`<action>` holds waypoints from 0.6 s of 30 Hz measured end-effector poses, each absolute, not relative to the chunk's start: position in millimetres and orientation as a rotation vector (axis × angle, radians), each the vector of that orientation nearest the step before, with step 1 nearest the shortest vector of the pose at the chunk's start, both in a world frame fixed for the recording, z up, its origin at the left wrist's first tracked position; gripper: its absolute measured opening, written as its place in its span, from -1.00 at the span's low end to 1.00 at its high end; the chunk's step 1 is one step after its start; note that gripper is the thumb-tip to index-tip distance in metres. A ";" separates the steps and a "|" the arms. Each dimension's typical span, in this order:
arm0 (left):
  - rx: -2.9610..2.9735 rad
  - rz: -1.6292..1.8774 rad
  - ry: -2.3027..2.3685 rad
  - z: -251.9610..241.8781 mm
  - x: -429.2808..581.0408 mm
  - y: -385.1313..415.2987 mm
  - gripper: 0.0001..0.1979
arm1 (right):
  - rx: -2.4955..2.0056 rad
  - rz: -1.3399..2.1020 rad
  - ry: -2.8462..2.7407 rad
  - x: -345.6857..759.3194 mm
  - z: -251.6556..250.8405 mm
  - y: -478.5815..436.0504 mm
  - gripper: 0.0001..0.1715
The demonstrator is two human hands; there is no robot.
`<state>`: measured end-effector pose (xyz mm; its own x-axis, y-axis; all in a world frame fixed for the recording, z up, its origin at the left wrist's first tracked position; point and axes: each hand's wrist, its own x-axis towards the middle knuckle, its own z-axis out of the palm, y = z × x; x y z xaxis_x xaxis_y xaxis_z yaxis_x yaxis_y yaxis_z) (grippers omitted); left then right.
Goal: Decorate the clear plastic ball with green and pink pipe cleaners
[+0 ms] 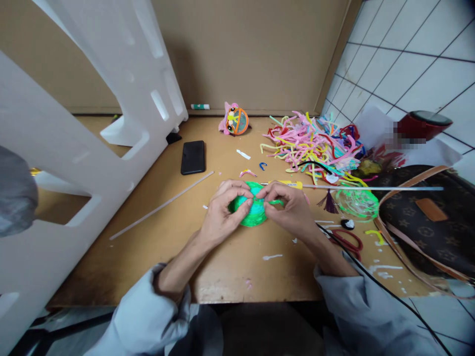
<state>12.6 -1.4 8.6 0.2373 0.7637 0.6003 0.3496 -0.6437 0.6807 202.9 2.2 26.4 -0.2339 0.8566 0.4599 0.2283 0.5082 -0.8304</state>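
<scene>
In the middle of the table, both hands pinch a round green and turquoise piece [253,218] that looks coiled from fuzzy strips. My left hand [223,212] holds its left side, thumb and fingers closed at the upper face. My right hand [291,207] is closed at its right edge, where a loop of green strip [275,202] shows by the fingers. The fingertips of both hands nearly meet and hide part of the turquoise centre. Just behind the right hand lies a yellow-handled tool [291,184].
A pile of fuzzy strips [315,143] fills the back right. Around are a decorated ball [237,121], black phone [193,157], clear stick [159,207], red-handled scissors [349,240], green-edged round piece [358,201], and brown handbag [426,222]. A white barrier [144,99] stands left; a black cable [386,289] crosses my right forearm.
</scene>
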 end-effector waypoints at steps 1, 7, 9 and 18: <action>2.110 1.384 1.019 8.7 12.6 -1.5 -0.90 | -0.915 0.775 -1.743 202.9 26.4 2.4 -0.80; 2.120 1.353 1.031 7.9 12.1 -1.7 -0.88 | -0.909 0.780 -1.743 202.2 26.3 3.8 -0.80; 2.125 1.353 1.026 7.6 12.3 -1.7 -0.89 | -0.914 0.776 -1.742 201.9 26.0 4.1 -0.80; 1.973 1.360 1.003 3.5 13.8 0.6 -0.86 | -0.882 0.690 -1.819 201.7 26.0 3.6 -0.78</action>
<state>13.8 0.6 3.5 0.2149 0.8151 0.5380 0.2729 -0.5790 0.7683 201.7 3.6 26.0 -0.2741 0.8128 0.5141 0.2669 0.5778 -0.7713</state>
